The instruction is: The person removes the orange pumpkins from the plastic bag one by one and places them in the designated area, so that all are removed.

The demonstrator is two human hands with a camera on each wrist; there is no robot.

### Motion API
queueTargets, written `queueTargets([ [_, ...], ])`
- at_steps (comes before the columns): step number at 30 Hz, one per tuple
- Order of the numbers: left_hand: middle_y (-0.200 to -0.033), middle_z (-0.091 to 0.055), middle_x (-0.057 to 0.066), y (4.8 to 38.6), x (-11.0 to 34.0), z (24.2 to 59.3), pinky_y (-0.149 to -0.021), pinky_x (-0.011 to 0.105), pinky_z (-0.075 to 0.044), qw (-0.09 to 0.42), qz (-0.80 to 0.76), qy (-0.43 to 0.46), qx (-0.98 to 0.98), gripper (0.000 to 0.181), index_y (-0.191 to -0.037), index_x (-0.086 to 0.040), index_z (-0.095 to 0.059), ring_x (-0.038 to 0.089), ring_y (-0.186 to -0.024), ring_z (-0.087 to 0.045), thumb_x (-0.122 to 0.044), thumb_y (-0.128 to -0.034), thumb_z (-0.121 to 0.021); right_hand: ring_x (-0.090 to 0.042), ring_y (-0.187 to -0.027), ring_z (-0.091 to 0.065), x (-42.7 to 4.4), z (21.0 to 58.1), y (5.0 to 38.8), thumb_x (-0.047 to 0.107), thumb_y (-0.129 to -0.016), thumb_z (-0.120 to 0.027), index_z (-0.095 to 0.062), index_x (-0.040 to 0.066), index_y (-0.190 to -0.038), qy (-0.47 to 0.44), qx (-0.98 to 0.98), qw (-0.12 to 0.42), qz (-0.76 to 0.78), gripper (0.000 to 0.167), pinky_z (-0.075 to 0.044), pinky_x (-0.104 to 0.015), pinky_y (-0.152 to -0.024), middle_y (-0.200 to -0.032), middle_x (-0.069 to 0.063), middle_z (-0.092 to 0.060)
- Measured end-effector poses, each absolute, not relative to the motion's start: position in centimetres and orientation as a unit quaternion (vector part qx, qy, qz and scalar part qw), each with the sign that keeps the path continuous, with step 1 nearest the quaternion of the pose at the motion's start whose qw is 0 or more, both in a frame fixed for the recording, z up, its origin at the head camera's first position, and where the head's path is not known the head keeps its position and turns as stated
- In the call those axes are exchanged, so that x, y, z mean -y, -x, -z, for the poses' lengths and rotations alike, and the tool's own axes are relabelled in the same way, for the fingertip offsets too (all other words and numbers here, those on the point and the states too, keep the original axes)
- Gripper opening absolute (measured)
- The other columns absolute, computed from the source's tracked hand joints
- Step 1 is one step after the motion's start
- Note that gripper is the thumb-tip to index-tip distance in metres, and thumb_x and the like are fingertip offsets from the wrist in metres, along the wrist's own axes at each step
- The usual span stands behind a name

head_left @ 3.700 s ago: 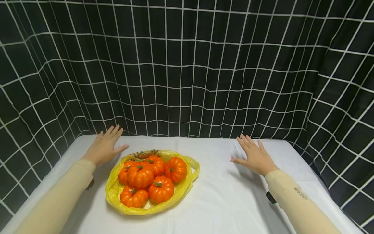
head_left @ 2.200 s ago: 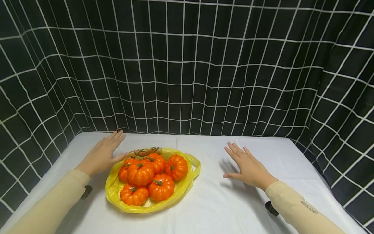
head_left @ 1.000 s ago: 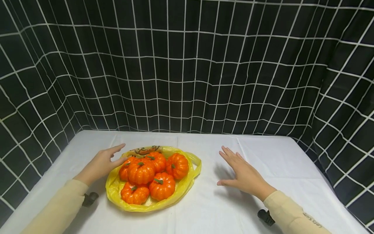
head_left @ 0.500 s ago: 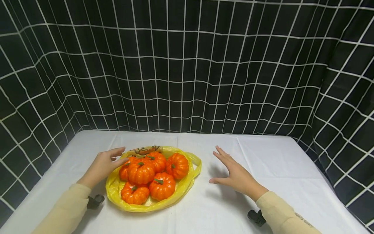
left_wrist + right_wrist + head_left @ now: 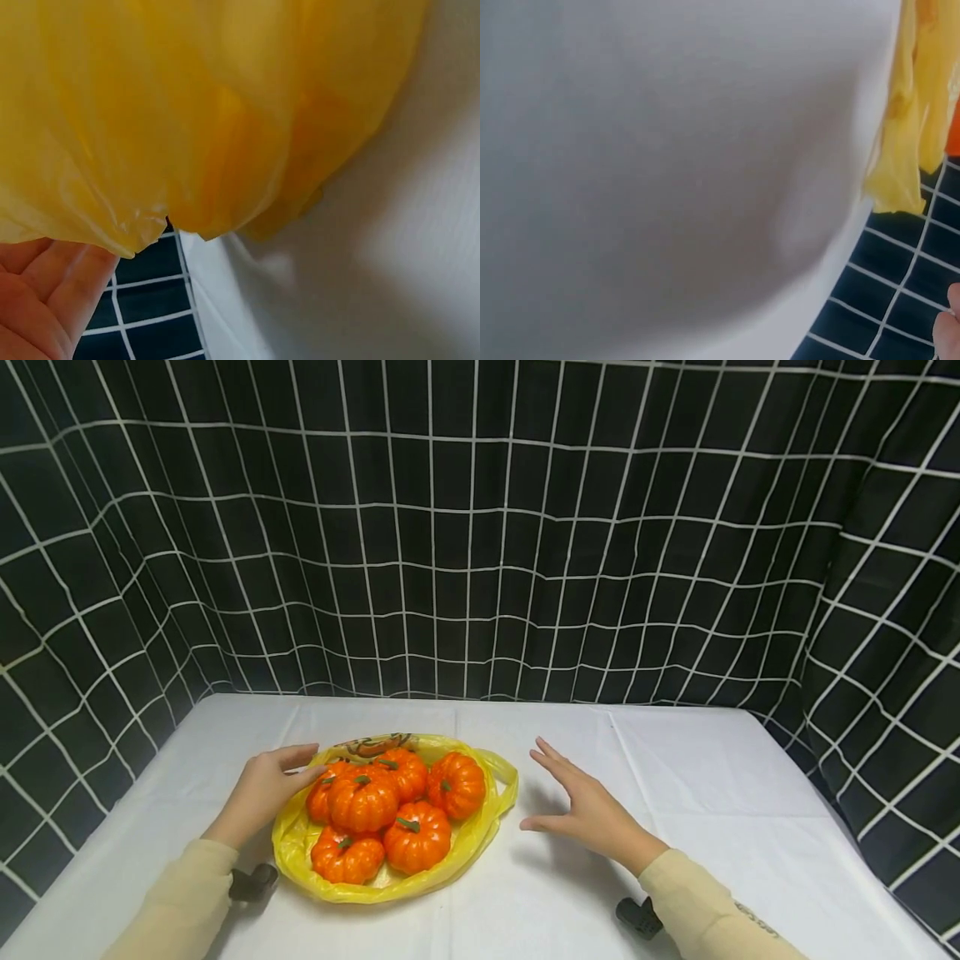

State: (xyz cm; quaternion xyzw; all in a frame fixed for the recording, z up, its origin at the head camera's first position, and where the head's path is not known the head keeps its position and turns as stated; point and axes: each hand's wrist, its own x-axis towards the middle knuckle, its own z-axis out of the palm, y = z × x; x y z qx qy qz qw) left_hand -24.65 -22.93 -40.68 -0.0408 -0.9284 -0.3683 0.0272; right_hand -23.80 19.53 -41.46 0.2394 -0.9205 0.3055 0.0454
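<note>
A yellow plastic bag (image 5: 468,852) lies spread on the table with its mouth wide, holding several orange pumpkins (image 5: 364,800) with green stems. At its left rim is my left hand (image 5: 258,793), thumb reaching over the edge and fingers along the outside. In the left wrist view the bag's yellow side (image 5: 210,112) fills the top, with the left hand (image 5: 45,300) right beneath it; whether it presses the plastic is hard to tell. My right hand (image 5: 592,814) hovers right of the bag's handle loop (image 5: 506,781), fingers spread, touching nothing.
A white cloth covers the table (image 5: 675,760). Dark curtains (image 5: 480,568) with a white grid surround it at the back and sides. A small black device (image 5: 253,883) sits under the left wrist, and another black device (image 5: 639,917) under the right.
Both hands have come in closer to the bag: the left has lowered to its left rim with fingers bending, the right has moved leftward. The bag and pumpkins stay in place.
</note>
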Motion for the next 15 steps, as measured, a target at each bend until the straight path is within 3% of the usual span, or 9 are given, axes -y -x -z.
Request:
queueTargets([
  [15, -0.143, -0.055, 0.022, 24.5, 22.9, 41.2, -0.117, 0.056, -0.035, 0.002, 0.439, -0.012, 0.898, 0.051, -0.141, -0.001, -0.053, 0.043, -0.140, -0.042, -0.027, -0.0979, -0.060, -0.034, -0.147, -0.036, -17.3, 41.2, 23.6, 0.037, -0.076, -0.085, -0.040, 0.012, -0.152, -0.244, 0.912, 0.035, -0.327, 0.092, -0.035, -0.055, -0.117, -0.163, -0.007, -0.032],
])
